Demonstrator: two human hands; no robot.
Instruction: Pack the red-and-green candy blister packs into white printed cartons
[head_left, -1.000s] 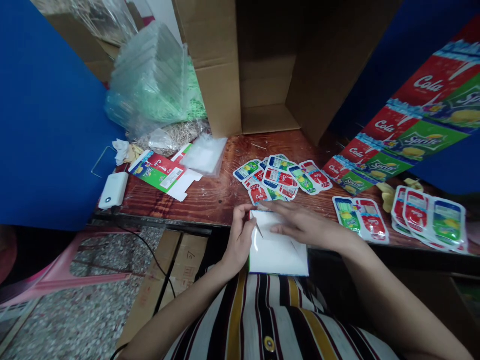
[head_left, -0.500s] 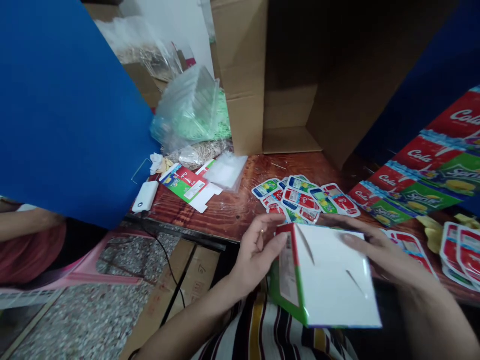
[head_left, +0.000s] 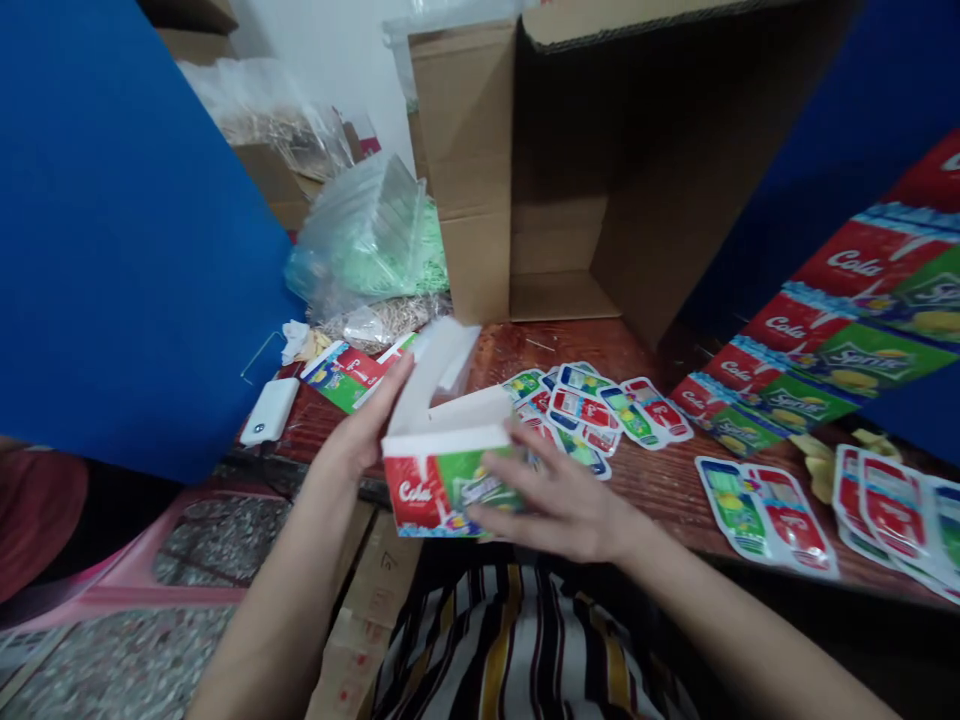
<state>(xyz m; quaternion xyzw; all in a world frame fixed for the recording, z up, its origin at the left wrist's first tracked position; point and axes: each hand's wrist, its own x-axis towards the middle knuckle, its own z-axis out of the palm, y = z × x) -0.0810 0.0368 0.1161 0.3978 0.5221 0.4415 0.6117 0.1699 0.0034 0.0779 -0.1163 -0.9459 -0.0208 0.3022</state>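
A small printed Cola and Sprite carton (head_left: 429, 490) is held over the front edge of the table, its top flaps raised and its white inside showing. My left hand (head_left: 369, 415) is closed on the carton's left side, fingers reaching up along the raised flap. Against the right front face, my right hand (head_left: 559, 495) grips the carton with its fingers over the green print. Behind it lies a loose pile of cola and lemon drink-shaped packs (head_left: 589, 408). Part of a flat printed carton (head_left: 341, 375) shows beyond my left hand.
A large open cardboard box (head_left: 472, 200) stands at the back. Stacked Cola cartons (head_left: 795, 335) rise at the right, with more packs (head_left: 892, 500) near them. A white power bank-like device (head_left: 270, 412) lies at the left edge, near a blue panel (head_left: 135, 230).
The carton has moved left and turned, from its closed white face with slits to its printed side and raised flaps. Both hands have shifted left with it.
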